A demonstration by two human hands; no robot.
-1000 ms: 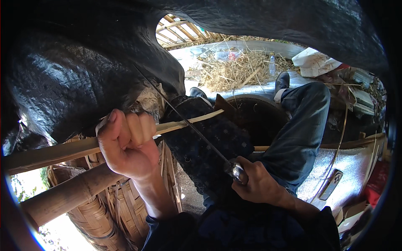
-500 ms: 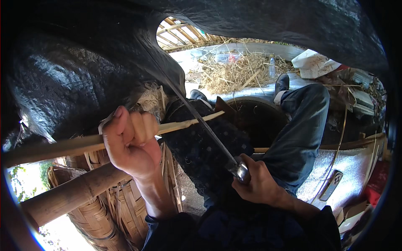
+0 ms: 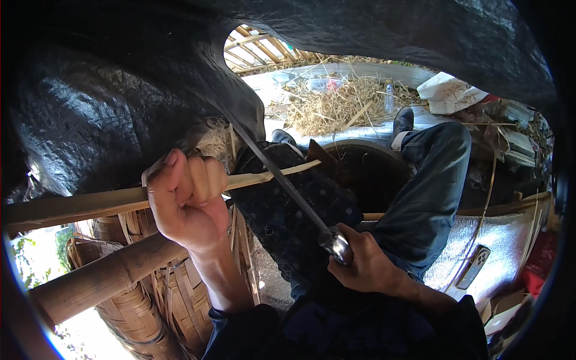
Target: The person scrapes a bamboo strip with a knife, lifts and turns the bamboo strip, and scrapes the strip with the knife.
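My left hand (image 3: 189, 198) is closed in a fist around a long split bamboo strip (image 3: 90, 204), which runs from the left edge across to a pale, thin end over my lap. My right hand (image 3: 369, 261) grips the handle of a long narrow-bladed knife (image 3: 297, 198) by its shiny metal collar. The blade slants up and to the left, crossing the strip a short way right of my left fist. Its far end fades into the shadow of the black sheeting. A dark patterned cloth (image 3: 270, 222) covers my left leg beneath the crossing.
A thick bamboo pole (image 3: 120, 273) and woven bamboo baskets (image 3: 129, 312) stand at the lower left. Black plastic sheeting (image 3: 120, 114) hangs overhead and left. Straw (image 3: 330, 108) and a clear bottle (image 3: 389, 98) lie beyond my feet. A phone (image 3: 474, 267) rests at the right.
My right hand and the knife have shifted slightly left, so the blade crosses the strip a little closer to my left fist. The left hand has barely moved.
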